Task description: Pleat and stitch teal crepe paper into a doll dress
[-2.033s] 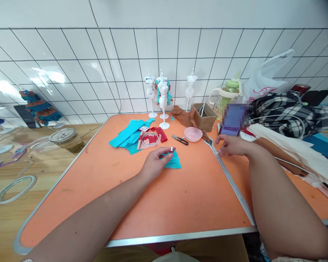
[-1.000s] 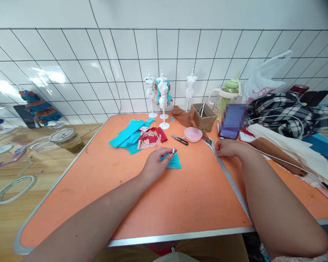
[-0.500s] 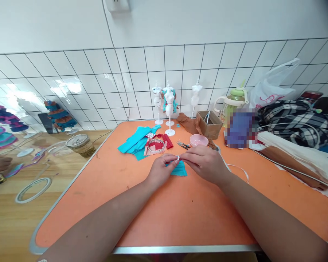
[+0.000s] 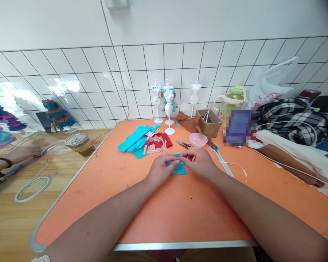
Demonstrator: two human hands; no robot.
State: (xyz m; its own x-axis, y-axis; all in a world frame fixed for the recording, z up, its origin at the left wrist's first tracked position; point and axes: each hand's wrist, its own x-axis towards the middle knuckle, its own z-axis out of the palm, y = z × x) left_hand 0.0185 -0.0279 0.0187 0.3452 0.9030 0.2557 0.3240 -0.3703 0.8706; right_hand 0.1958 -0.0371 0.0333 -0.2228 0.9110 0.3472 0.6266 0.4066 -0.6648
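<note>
My left hand [image 4: 161, 169] and my right hand [image 4: 199, 164] meet fingertip to fingertip over a small pleated turquoise cloth [image 4: 182, 169] on the orange table. Thumb and forefinger are pinched together on both. Whatever lies between the fingertips is too small and covered to name. Just beyond them are small scissors [image 4: 182, 144] and a pink bowl [image 4: 198, 140]. To the left lie a pile of turquoise cloth strips [image 4: 133, 141], red cloth [image 4: 168, 140] and a round hoop-like ring [image 4: 155, 145].
White mini dress forms [image 4: 168, 105] stand by the tiled wall. A cardboard box [image 4: 211, 125], green-lidded jug [image 4: 236, 95] and plaid cloth [image 4: 287, 114] fill the right. Leftward, a glass jar [image 4: 80, 143], a tape roll [image 4: 32, 189] and another person's hand [image 4: 27, 153] are at a wooden table.
A small white bit between my fingertips no longer shows. My right hand has shifted slightly left, its fingers more curled. The other person's hand has moved right, onto purple material.
</note>
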